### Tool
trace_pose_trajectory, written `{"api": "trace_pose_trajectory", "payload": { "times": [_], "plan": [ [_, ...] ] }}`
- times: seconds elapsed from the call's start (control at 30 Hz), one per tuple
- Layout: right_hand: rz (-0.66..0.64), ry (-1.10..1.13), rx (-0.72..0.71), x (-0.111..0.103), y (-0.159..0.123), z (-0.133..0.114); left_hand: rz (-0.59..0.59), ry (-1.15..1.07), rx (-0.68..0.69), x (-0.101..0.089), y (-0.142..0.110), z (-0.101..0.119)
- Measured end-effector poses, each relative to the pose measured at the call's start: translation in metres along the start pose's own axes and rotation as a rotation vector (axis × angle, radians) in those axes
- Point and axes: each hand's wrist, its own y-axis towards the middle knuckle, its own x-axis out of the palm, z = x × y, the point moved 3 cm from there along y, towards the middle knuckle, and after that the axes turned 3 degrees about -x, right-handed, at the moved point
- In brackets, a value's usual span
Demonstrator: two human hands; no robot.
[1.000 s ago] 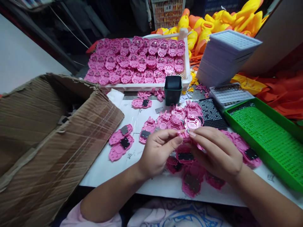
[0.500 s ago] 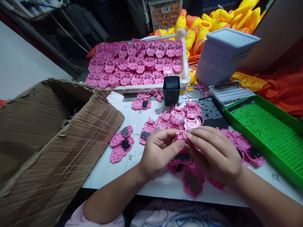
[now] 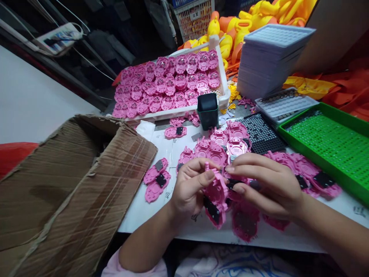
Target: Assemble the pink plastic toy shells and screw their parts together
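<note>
My left hand (image 3: 190, 188) grips a pink plastic toy shell (image 3: 215, 196) with a dark plate on it, held on edge above the table's front. My right hand (image 3: 265, 184) meets it from the right, fingers pinched at the shell's top edge; whether they hold a small part I cannot make out. Under and around both hands lie several more pink shells (image 3: 227, 144), some with dark plates. Two more pink shells (image 3: 156, 180) rest to the left on the white sheet.
An open cardboard box (image 3: 72, 184) fills the left. A white crate (image 3: 223, 90) of pink pieces stands at the back, a small dark cup (image 3: 209, 111) before it. A green perforated tray (image 3: 328, 142), a black pin tray (image 3: 261, 132) and stacked grey trays (image 3: 268, 57) sit right.
The pink shell has been turned from facing up to standing on edge in my left hand and lowered slightly. The camera view has shifted left.
</note>
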Motion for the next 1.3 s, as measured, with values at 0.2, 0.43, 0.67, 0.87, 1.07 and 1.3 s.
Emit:
{"api": "trace_pose_trajectory", "payload": {
  "times": [0.2, 0.43, 0.67, 0.87, 1.07, 1.3],
  "plan": [
    [0.004, -0.029, 0.014, -0.004, 0.000, 0.000, -0.041, 0.023, 0.064, -0.008, 0.003, 0.015],
    [0.034, -0.030, 0.042, -0.009, -0.001, 0.001, 0.297, 0.198, 0.391, -0.052, 0.023, 0.079],
    [0.015, -0.049, 0.060, -0.006, -0.004, 0.003, 0.487, 0.563, 0.478, -0.078, 0.039, 0.079],
    [0.000, -0.053, 0.070, -0.004, -0.004, 0.006, 0.425, 0.677, 0.370, -0.087, 0.053, 0.067],
    [-0.011, -0.052, 0.041, -0.004, -0.004, 0.004, 0.155, 0.337, 0.206, -0.065, 0.041, 0.068],
    [-0.008, -0.057, 0.009, -0.002, 0.000, 0.002, -0.157, 0.166, 0.047, -0.040, 0.026, 0.046]
  ]
}}
